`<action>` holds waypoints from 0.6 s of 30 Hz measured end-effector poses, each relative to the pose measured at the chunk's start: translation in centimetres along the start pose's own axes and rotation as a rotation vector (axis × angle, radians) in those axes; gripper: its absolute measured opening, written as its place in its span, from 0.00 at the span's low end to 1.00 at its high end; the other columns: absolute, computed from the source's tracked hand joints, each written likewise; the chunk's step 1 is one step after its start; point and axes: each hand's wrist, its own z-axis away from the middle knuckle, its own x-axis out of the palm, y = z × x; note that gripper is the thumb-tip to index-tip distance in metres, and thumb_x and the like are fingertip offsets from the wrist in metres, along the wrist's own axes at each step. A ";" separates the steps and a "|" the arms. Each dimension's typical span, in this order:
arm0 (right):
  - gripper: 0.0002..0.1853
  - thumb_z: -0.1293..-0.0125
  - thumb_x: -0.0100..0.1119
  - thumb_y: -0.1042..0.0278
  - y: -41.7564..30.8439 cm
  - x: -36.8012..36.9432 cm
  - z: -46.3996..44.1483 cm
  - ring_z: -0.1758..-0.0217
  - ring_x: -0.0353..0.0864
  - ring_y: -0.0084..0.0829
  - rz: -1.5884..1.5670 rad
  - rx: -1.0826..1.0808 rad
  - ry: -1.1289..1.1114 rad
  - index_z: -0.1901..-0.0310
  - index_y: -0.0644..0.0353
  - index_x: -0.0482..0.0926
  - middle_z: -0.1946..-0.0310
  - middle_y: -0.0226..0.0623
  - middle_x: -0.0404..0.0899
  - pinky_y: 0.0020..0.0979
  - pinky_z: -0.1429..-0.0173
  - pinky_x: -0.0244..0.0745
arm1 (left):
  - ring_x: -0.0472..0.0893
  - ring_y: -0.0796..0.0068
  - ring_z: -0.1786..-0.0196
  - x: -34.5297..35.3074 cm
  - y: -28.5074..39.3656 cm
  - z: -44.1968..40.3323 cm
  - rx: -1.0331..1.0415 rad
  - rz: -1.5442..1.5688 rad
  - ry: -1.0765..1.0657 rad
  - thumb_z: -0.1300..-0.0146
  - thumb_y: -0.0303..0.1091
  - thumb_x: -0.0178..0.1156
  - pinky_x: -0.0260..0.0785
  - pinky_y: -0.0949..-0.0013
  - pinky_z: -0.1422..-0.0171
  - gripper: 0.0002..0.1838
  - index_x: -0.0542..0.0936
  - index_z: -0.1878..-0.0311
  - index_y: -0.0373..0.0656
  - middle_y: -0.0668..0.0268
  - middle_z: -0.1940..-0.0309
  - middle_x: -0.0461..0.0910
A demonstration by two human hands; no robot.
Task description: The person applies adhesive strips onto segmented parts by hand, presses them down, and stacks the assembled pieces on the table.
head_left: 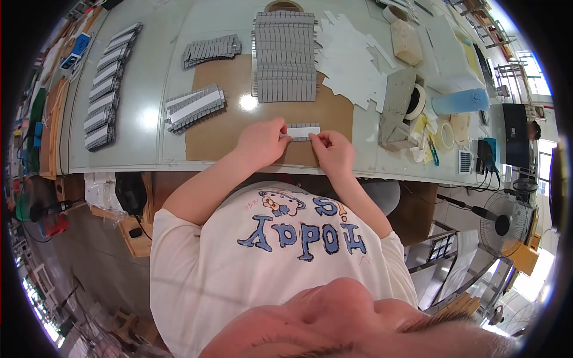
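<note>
A short grey segmented strip with a white band [303, 132] along its face lies on the brown board [239, 134] in front of me. My left hand [262, 142] pinches its left end, with the fingers closed. At the strip's right end, the thumb and fingertips of my right hand [333, 152] are pressed together on its lower edge. Beyond my hands lies a tall block of similar grey strips [285, 59] in rows. Two smaller bundles rest to the left: a grey stack [212, 50] and a stack with a white band on top [196, 107].
A long row of grey and white strips [110, 89] runs along the table's left side. White paper pieces [352, 59] overlap right of the block. Farther right are a box holding tape rolls [401, 110], a blue bottle [461, 101] and a fan [502, 224].
</note>
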 end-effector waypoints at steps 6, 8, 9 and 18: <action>0.11 0.38 0.72 0.60 0.6 0.2 0.2 0.68 0.83 0.37 0.048 -0.079 0.040 0.60 0.56 0.86 0.72 0.35 0.83 0.36 0.63 0.76 | 0.86 0.51 0.61 -0.3 0.3 -0.2 -0.039 -0.021 -0.032 0.36 0.43 0.67 0.76 0.51 0.57 0.13 0.81 0.61 0.43 0.57 0.69 0.86; 0.14 0.38 0.71 0.59 0.5 0.0 0.2 0.53 0.83 0.39 0.195 -0.453 0.131 0.53 0.55 0.86 0.58 0.39 0.85 0.40 0.49 0.76 | 0.85 0.52 0.61 -0.4 0.4 -0.4 -0.063 -0.018 -0.042 0.37 0.43 0.67 0.76 0.52 0.57 0.13 0.81 0.62 0.43 0.57 0.69 0.86; 0.14 0.38 0.71 0.59 0.4 -0.3 0.3 0.53 0.83 0.39 0.196 -0.454 0.130 0.53 0.55 0.86 0.58 0.39 0.85 0.40 0.49 0.76 | 0.85 0.52 0.61 -0.4 0.2 -0.5 -0.069 -0.008 -0.045 0.37 0.44 0.68 0.76 0.52 0.57 0.13 0.81 0.62 0.44 0.57 0.69 0.86; 0.21 0.34 0.64 0.49 2.4 -2.2 2.0 0.29 0.67 0.47 0.485 -0.650 0.076 0.44 0.52 0.85 0.30 0.45 0.72 0.55 0.24 0.54 | 0.85 0.54 0.59 -0.7 0.5 -0.7 -0.105 0.002 -0.083 0.38 0.44 0.68 0.77 0.53 0.54 0.13 0.82 0.63 0.44 0.58 0.67 0.86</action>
